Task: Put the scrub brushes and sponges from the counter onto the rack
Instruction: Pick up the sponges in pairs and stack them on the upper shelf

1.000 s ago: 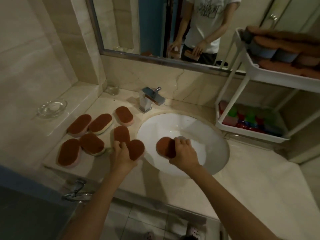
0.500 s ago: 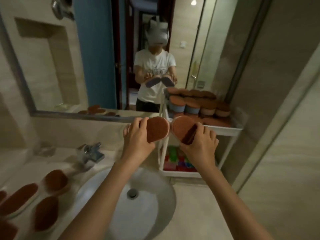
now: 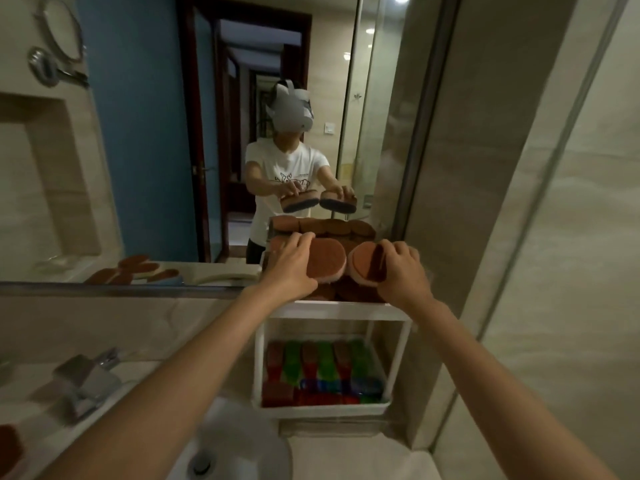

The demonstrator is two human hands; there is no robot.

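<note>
My left hand [image 3: 289, 268] grips a brown-topped sponge [image 3: 327, 259] with a pink underside. My right hand [image 3: 401, 275] grips a second brown sponge [image 3: 363, 268], tilted toward me. Both sponges hover just above the top shelf of the white rack [image 3: 332, 310], which holds several brown sponges [image 3: 346, 292]. The rack's lower shelf holds several red, green and blue sponges [image 3: 322, 372]. One more brown sponge [image 3: 8, 445] lies on the counter at the far left edge.
A white sink basin [image 3: 242, 445] lies below my arms, with a chrome faucet [image 3: 86, 382] to its left. The wall mirror [image 3: 173, 150] reflects a person and the sponges. A beige wall stands right of the rack.
Both hands lifted a sponge each from beside the sink and carried them up and right, over the rack's top shelf. The view has swung up toward the mirror.
</note>
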